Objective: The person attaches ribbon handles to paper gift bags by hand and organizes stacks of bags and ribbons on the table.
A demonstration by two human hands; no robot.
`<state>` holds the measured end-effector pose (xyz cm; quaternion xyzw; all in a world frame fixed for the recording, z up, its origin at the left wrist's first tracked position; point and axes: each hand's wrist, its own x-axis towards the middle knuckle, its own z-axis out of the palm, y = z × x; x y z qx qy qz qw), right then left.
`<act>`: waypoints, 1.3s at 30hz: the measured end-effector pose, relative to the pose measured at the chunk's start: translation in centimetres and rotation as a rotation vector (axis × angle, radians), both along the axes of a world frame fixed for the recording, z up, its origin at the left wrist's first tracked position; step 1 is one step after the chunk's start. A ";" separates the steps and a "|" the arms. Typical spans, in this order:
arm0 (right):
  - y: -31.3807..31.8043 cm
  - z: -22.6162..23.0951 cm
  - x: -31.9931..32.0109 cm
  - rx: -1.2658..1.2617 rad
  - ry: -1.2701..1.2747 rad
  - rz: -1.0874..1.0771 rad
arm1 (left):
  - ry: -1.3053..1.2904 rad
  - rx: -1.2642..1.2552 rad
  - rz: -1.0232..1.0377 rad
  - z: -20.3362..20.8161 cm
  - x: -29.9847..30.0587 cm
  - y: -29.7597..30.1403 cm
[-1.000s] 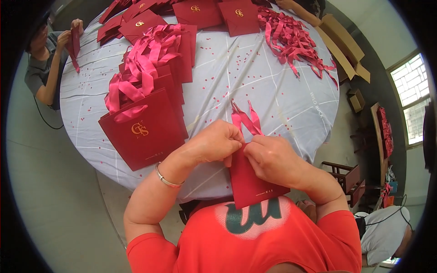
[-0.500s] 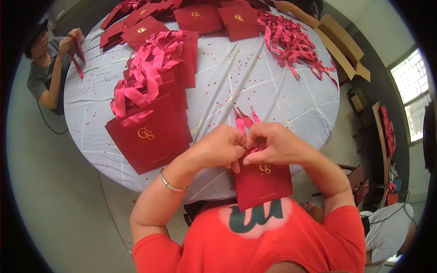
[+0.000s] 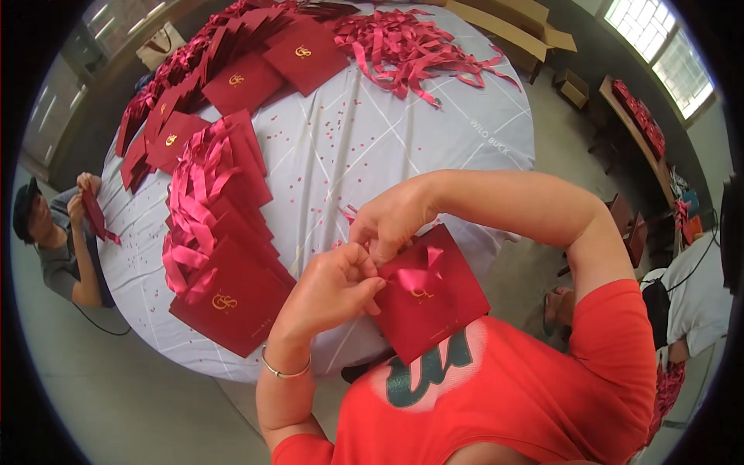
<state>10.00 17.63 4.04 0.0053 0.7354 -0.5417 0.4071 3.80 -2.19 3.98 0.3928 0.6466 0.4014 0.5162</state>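
A dark red paper gift bag [image 3: 449,291] with a gold emblem lies tilted at the table's near edge, against my shirt. Its pink ribbon handle [image 3: 415,277] loops over the front. At the bag's upper left edge my left hand [image 3: 329,287] is closed, thumb and fingers pinched at the ribbon. Just above it, my right hand [image 3: 395,221] reaches across the bag's top with bent fingers, also pinched at the ribbon there. Pink ribbon ends poke out beyond my right hand. The exact spot between the fingertips is mostly hidden.
A row of red bags with pink ribbon handles [image 3: 198,201] stands to my left. More flat red bags [image 3: 244,81] and a heap of loose ribbons [image 3: 411,50] cover the far side. Small red dots scatter over the tablecloth [image 3: 325,163]. A person [image 3: 62,240] at left holds a bag.
My right hand has swung over to the bag's upper left side, and my left hand has dropped lower. The bag has turned, and the view has shifted.
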 end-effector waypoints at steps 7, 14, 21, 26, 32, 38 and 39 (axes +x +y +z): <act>-1.0 -0.6 1.0 -0.135 -0.073 -0.206 | -0.080 0.048 0.056 0.5 0.2 -0.5; -1.3 -0.1 2.3 0.014 0.130 -0.399 | -0.012 0.060 0.064 0.2 0.3 0.1; -0.9 -0.7 2.1 -0.049 0.094 -0.368 | 0.145 0.210 -0.133 0.0 -0.4 -0.6; -0.6 -1.4 2.4 -0.132 0.091 -0.383 | 0.279 0.240 -0.036 0.1 0.6 -0.1; -1.1 -0.9 2.2 -0.157 0.063 -0.412 | 0.522 0.456 0.020 -0.8 1.2 -0.5; -0.3 -2.0 2.3 -0.203 0.097 -0.419 | 0.570 0.419 0.194 -1.2 2.7 -0.5; -0.4 -2.0 2.3 -0.204 0.132 -0.415 | 0.573 0.419 0.192 -1.0 2.8 -0.4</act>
